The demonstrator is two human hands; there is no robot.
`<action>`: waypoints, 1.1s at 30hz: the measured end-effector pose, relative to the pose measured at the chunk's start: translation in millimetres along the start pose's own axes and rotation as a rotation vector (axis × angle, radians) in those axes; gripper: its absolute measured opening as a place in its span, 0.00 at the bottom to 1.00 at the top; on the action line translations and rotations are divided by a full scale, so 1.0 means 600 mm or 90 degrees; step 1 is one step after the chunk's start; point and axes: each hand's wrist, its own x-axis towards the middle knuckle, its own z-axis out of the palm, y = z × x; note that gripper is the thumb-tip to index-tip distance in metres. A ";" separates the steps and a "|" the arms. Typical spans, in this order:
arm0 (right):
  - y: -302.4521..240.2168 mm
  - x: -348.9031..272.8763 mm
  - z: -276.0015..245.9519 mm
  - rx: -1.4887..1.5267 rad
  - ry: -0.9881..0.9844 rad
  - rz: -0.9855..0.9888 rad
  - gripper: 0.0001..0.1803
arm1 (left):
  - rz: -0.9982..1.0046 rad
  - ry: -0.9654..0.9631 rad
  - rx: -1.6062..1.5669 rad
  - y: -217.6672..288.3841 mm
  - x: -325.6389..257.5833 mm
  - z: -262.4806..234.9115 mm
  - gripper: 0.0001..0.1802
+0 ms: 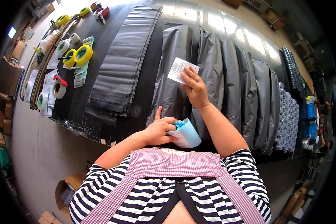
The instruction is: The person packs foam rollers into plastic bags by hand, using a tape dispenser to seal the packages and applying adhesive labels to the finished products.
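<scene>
The person is standing at a long dark counter (pixel 145 89) lined with filled grey poly mailer bags (pixel 209 74), and the step in hand looks like labelling them. The right hand (pixel 195 89) is pinching a white label (pixel 180 70) between thumb and fingertips, holding it just above one grey bag. The left hand (pixel 158 130) is curled closed around a pale blue label roll (pixel 186 133), holding it near the chest. The next move likely calls for laying the label flat and pressing it smooth so no edge is lifting. Whether the label is already touching the bag is hard to tell, and its print is too small to make out. The roll's far end is hidden by fingers; tape rolls (pixel 78 56) and a stack of flat grey bags (pixel 123 63) are lying to the left.
</scene>
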 end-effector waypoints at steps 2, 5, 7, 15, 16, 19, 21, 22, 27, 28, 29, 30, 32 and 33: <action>0.001 0.003 0.011 -0.010 -0.016 0.006 0.23 | -0.004 0.006 -0.027 0.001 0.000 -0.004 0.12; 0.009 0.004 0.019 0.015 -0.044 0.009 0.22 | -0.004 0.012 -0.029 0.001 -0.001 -0.005 0.12; 0.013 0.004 0.027 0.036 -0.127 0.005 0.22 | -0.009 0.011 -0.035 0.000 -0.001 -0.005 0.11; 0.031 0.001 0.033 0.074 -0.214 0.077 0.22 | -0.007 -0.005 -0.025 -0.005 0.003 -0.003 0.11; 0.026 0.004 0.028 0.085 -0.233 0.085 0.21 | -0.005 0.000 -0.024 -0.006 0.003 -0.002 0.11; -0.008 0.007 -0.007 0.018 -0.330 0.070 0.19 | -0.005 0.007 -0.009 -0.008 0.001 0.002 0.12; -0.051 0.009 -0.044 -0.062 -0.459 0.084 0.18 | -0.003 0.008 -0.018 -0.007 -0.002 0.002 0.12; -0.070 0.030 -0.053 -0.063 -0.462 0.079 0.18 | -0.004 0.010 -0.025 -0.006 -0.002 0.002 0.13; -0.037 0.054 0.038 -0.146 -0.337 0.185 0.19 | 0.008 0.012 -0.003 -0.009 0.000 0.008 0.13; -0.031 0.063 0.067 -0.288 -0.251 0.095 0.21 | 0.005 0.012 0.000 -0.009 0.002 0.008 0.13; -0.037 0.067 0.084 -0.266 -0.314 0.185 0.23 | 0.007 0.005 0.003 -0.007 0.002 0.005 0.13; -0.040 0.071 0.096 -0.244 -0.376 0.276 0.25 | 0.007 0.010 0.006 -0.006 0.002 0.006 0.13; -0.045 0.084 0.108 -0.275 -0.424 0.302 0.28 | -0.009 0.005 -0.002 -0.009 -0.003 0.005 0.14; -0.044 0.086 0.103 -0.268 -0.430 0.314 0.27 | -0.010 0.006 0.002 -0.011 0.000 0.005 0.14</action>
